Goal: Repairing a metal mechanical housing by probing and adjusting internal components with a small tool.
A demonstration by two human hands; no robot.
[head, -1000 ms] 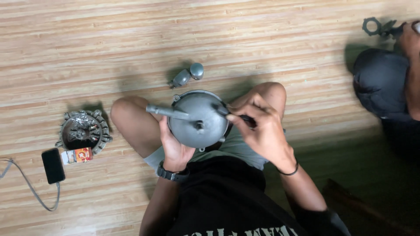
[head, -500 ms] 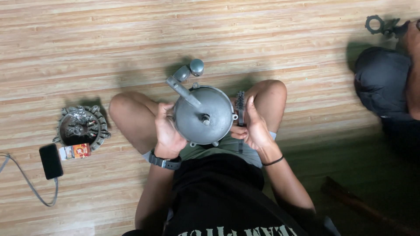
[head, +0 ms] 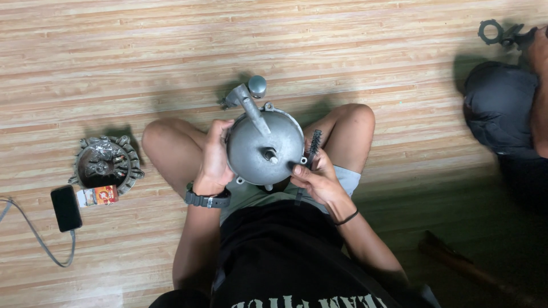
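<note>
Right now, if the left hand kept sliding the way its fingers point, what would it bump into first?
The left hand already touches the round grey metal housing, fingers curled on its left rim. Going on, it would probably just press into that.

A makeshift floor workshop: wood-plank floor (head: 354, 51) strewn with metal engine parts (head: 106, 164).

The round grey cast-metal housing (head: 264, 147) looks matt and slightly grainy, the small black bristled brush (head: 313, 145) rough, the pale striped wooden plank floor (head: 142, 57) smooth with a soft sheen, the black rectangular phone (head: 65, 207) glossy, and the dark round metal ribbed part (head: 106, 163) dull and grimy.
</note>
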